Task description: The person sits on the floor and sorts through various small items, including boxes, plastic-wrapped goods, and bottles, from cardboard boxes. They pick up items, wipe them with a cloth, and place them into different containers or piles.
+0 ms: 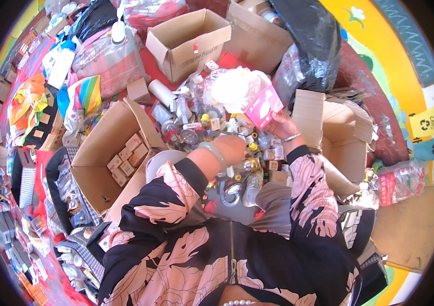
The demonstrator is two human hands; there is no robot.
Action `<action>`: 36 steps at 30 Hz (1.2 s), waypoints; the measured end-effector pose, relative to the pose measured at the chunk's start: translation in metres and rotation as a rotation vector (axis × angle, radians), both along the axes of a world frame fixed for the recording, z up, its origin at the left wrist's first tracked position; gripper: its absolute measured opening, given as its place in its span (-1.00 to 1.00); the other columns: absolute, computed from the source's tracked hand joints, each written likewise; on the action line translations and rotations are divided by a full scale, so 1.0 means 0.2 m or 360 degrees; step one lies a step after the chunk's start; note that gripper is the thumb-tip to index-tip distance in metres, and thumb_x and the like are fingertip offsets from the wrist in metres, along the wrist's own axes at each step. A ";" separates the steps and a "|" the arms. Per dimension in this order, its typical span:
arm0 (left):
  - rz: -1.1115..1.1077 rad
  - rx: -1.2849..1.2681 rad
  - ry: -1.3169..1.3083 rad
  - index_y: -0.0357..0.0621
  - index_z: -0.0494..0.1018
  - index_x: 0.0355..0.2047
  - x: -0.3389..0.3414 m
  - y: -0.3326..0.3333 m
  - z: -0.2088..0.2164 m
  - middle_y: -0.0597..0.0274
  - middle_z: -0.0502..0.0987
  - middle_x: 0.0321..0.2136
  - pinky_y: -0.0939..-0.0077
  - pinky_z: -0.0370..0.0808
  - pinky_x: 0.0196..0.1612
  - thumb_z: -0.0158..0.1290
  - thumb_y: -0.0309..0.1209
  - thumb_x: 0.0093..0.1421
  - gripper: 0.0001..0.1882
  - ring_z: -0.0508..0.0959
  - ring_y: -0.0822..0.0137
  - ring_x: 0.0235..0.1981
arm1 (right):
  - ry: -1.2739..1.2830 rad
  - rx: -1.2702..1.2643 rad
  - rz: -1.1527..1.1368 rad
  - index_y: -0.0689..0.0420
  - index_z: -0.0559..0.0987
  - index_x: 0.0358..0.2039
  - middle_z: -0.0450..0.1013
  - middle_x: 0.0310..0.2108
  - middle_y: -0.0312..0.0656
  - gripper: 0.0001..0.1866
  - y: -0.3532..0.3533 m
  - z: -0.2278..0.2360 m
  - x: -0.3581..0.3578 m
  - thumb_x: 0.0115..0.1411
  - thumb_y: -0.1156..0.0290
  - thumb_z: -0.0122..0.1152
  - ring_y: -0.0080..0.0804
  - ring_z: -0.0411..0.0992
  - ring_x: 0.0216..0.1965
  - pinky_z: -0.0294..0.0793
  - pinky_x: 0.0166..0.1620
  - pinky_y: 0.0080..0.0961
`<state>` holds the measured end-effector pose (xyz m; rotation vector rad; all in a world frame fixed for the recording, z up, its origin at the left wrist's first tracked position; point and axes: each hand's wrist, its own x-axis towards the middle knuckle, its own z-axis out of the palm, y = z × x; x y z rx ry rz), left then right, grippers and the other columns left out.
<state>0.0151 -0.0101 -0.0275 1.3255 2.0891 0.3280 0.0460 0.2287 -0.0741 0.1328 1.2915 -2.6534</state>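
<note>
A small pink and white box [264, 106] is tilted up in my right hand [283, 126], whose fingers close on its lower right edge. A white translucent plastic bag [232, 89] bulges just behind the box. My left hand [231, 149], below a pale bangle, reaches across over the pile of mixed bottles and jars [189, 135]. Its fingers are turned away from view, so I cannot see what they hold. Yellow-capped small bottles [252, 146] lie right beside that hand.
An open cardboard box [92, 171] with several small cartons [127, 160] stands at my left. Another open carton [189, 38] is ahead. At my right is an open cardboard box [339, 153], with a black plastic bag [311, 38] behind it. Bags and loose packages spread along the far left.
</note>
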 end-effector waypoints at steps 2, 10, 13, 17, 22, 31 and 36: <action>0.0294 0.0132 0.0015 -0.30 0.50 -0.39 -0.03 0.03 -0.04 -0.15 0.50 -0.35 0.22 0.44 -0.21 -0.08 -0.28 0.03 -0.68 0.51 -0.06 -0.29 | 0.0073 -0.0101 -0.0066 0.07 0.17 0.14 0.32 0.00 -0.22 -0.27 -0.02 0.03 0.12 -0.03 0.33 0.30 -0.29 0.34 0.00 0.36 0.02 -0.28; 0.1563 0.2105 -0.2573 -0.23 0.33 -0.04 -0.20 -0.10 0.12 0.21 0.48 -0.18 0.47 0.36 -0.11 -0.10 -0.20 0.22 -0.59 0.45 0.36 -0.12 | 0.0204 -0.0269 -0.0259 0.07 0.16 0.14 0.32 0.01 -0.23 -0.26 -0.13 0.13 0.32 -0.04 0.39 0.30 -0.26 0.33 0.02 0.38 -0.01 -0.24; 0.1334 0.2285 -0.2392 -0.23 0.37 -0.10 -0.12 -0.14 0.28 0.25 0.49 -0.27 0.53 0.37 -0.19 -0.07 -0.25 0.21 -0.65 0.47 0.41 -0.22 | 0.0218 -0.0193 -0.0301 0.11 0.24 0.08 0.37 -0.06 -0.23 -0.36 -0.13 0.20 0.36 -0.02 0.42 0.28 -0.31 0.36 -0.03 0.37 0.00 -0.32; 0.1076 0.1947 -0.1629 -0.26 0.43 -0.20 -0.20 -0.16 0.16 0.35 0.49 -0.42 0.65 0.33 -0.35 0.00 -0.38 0.16 -0.76 0.42 0.55 -0.46 | 0.0228 -0.0044 -0.0302 0.14 0.29 0.05 0.39 -0.06 -0.20 -0.39 -0.10 0.32 0.42 -0.04 0.48 0.28 -0.30 0.34 0.01 0.29 0.09 -0.31; 0.1170 0.2055 -0.1632 -0.25 0.48 -0.22 -0.15 -0.10 0.17 0.35 0.45 -0.31 0.74 0.28 -0.48 0.09 -0.55 0.04 -0.75 0.36 0.62 -0.52 | 0.0266 0.0106 -0.0515 0.19 0.24 0.09 0.36 -0.03 -0.20 -0.31 -0.16 0.47 0.52 -0.09 0.58 0.29 -0.35 0.32 0.01 0.31 0.06 -0.37; 0.1231 0.2394 -0.1661 -0.25 0.46 -0.23 -0.17 -0.03 0.15 0.30 0.42 -0.21 0.75 0.34 -0.41 0.06 -0.59 0.06 -0.78 0.42 0.58 -0.43 | 0.0132 0.0199 -0.0637 0.19 0.25 0.08 0.36 -0.04 -0.22 -0.29 -0.17 0.46 0.51 -0.10 0.45 0.35 -0.34 0.33 -0.01 0.30 0.06 -0.33; 0.1363 0.2495 -0.2071 -0.18 0.42 -0.28 -0.25 -0.08 0.16 0.35 0.49 -0.40 0.66 0.38 -0.37 0.02 -0.53 0.12 -0.87 0.44 0.53 -0.44 | 0.0162 0.0282 -0.0687 0.20 0.22 0.10 0.32 0.00 -0.21 -0.26 -0.12 0.49 0.50 -0.09 0.40 0.35 -0.32 0.30 0.03 0.27 0.09 -0.31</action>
